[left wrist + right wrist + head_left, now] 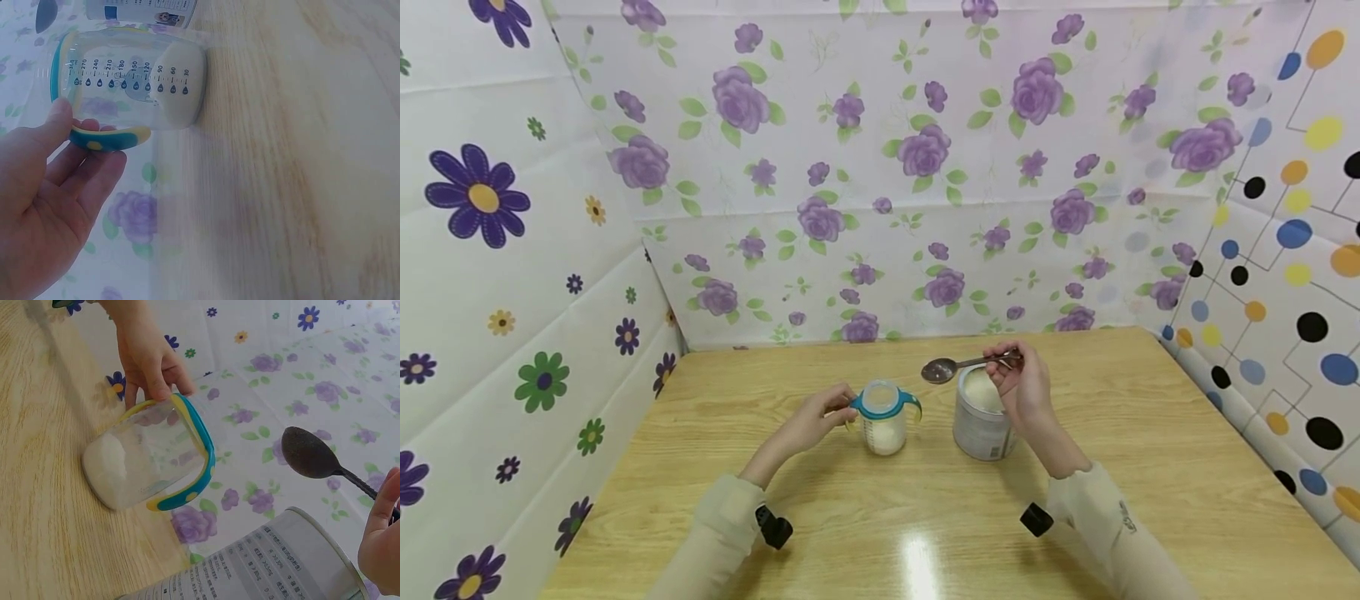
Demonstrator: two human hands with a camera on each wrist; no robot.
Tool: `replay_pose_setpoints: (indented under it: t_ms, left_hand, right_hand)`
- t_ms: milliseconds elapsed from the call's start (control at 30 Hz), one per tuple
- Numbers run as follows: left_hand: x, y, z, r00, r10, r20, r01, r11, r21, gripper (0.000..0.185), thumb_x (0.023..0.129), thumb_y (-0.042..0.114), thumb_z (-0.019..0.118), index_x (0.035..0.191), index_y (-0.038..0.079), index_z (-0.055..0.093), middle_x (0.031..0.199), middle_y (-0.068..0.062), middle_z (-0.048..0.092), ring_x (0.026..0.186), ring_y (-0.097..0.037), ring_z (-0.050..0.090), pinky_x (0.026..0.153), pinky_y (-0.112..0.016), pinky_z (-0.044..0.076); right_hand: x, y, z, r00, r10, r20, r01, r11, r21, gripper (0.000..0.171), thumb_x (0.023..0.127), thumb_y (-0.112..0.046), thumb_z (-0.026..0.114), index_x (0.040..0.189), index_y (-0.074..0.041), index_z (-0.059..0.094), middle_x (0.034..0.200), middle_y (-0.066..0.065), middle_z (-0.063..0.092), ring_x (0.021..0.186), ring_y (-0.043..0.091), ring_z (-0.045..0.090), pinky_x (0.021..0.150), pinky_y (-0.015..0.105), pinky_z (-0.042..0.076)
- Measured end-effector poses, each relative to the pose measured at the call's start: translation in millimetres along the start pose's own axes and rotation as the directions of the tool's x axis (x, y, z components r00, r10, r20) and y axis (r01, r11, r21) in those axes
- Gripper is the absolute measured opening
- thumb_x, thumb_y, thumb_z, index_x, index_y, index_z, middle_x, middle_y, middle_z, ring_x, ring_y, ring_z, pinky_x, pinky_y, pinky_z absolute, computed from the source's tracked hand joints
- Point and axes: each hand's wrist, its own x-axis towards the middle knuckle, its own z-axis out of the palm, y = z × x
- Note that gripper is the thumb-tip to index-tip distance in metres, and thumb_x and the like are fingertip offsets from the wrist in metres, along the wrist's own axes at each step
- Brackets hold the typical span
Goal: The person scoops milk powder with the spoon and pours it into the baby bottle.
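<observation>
Your left hand (811,423) grips the near handle of the cup (883,419), thumb on top and fingers curled beneath it, as the left wrist view shows. That grip looks meant to steady the cup on the table (1120,433) so it cannot slide or tip while powder goes in. The cup stands upright, its long axis vertical and its open mouth facing up; a low layer of white powder lies at its bottom, below the lowest printed marks. Its two teal and yellow handles stick out to either side.

Just to the right of the cup stands the tin (982,417), also upright and open, with white powder showing inside. It sits close, so the travel from tin to cup is short.

Your right hand (1022,385) pinches the end of the spoon (958,367) handle, fingers closed around it, above the tin. The spoon lies roughly level, its long axis running left to right, with the bowl pointing towards the cup and hanging between the tin's rim and the cup's mouth. The bowl looks empty, though the right wrist view shows only its dark underside. Holding it level would keep any powder from spilling.
</observation>
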Motion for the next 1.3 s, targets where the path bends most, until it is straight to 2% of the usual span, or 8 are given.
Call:
replay_pose_setpoints:
  t_ms: [300, 933, 1133, 1300]
  left_hand:
    - [-0.4, -0.1, 1.3, 1.000, -0.008, -0.005, 0.008, 1.000, -0.023, 0.008, 0.101, 0.014, 0.052, 0.107, 0.012, 0.057, 0.103, -0.025, 0.065, 0.093, -0.039, 0.063, 0.084, -0.057, 0.051]
    - [0.4, -2.3, 1.5, 1.000, -0.010, 0.004, 0.011, 0.999, -0.034, 0.010, 0.101, 0.017, 0.052, 0.109, 0.013, 0.057, 0.107, -0.024, 0.065, 0.096, -0.039, 0.064, 0.085, -0.057, 0.051]
    - [0.1, -2.3, 1.8, 1.000, -0.015, 0.000, 0.015, 0.999, -0.039, 0.010, 0.101, 0.017, 0.053, 0.108, 0.013, 0.057, 0.106, -0.024, 0.066, 0.096, -0.037, 0.064, 0.085, -0.057, 0.051]
    - [-0.1, -2.3, 1.5, 1.000, -0.014, -0.004, 0.014, 0.999, -0.040, 0.009, 0.101, 0.018, 0.052, 0.107, 0.014, 0.057, 0.106, -0.023, 0.066, 0.094, -0.035, 0.064, 0.085, -0.056, 0.051]
  right_hand:
    - [-1, -6, -6, 1.000, -0.003, -0.016, 0.003, 1.000, 0.001, 0.044, 0.107, -0.015, 0.024, 0.082, -0.005, 0.058, 0.081, 0.005, 0.066, 0.062, 0.011, 0.058, 0.059, 0.017, 0.052]
    - [5, -16, -18, 0.998, -0.028, -0.063, 0.035, 0.994, 0.104, 0.042, 0.106, -0.016, 0.027, 0.080, -0.005, 0.057, 0.076, 0.007, 0.066, 0.057, 0.012, 0.054, 0.051, 0.016, 0.047]
    - [8, -18, -21, 0.995, -0.058, -0.084, 0.070, 0.988, 0.139, 0.040, 0.106, -0.023, 0.035, 0.079, -0.005, 0.058, 0.074, 0.006, 0.067, 0.053, 0.011, 0.052, 0.049, 0.016, 0.047]
    - [9, -19, -25, 0.994, -0.084, -0.076, 0.093, 0.988, 0.127, 0.039, 0.105, -0.029, 0.040, 0.081, -0.006, 0.059, 0.075, 0.006, 0.067, 0.053, 0.011, 0.053, 0.051, 0.017, 0.048]
